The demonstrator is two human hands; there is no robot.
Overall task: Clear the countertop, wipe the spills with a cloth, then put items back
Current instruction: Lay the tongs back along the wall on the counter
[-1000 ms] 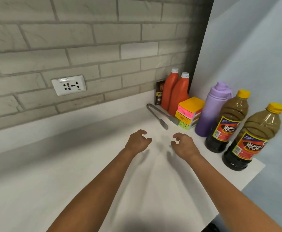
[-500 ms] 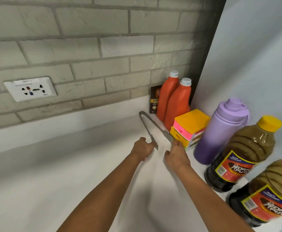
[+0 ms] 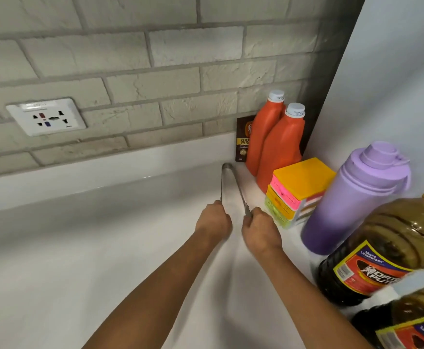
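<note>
From the head view, I see the left hand [image 3: 213, 222] curled on 1 leg of the metal tongs [image 3: 227, 183] and the right hand [image 3: 261, 229] curled on the other leg. The tongs lie on the white countertop [image 3: 80, 260], their bend close to the wall. I think a quick lift could swing the bend into the 2 orange bottles [image 3: 274, 144] just beside it and tip them. The sticky-note stack [image 3: 297, 190] by my right hand could get bumped too.
</note>
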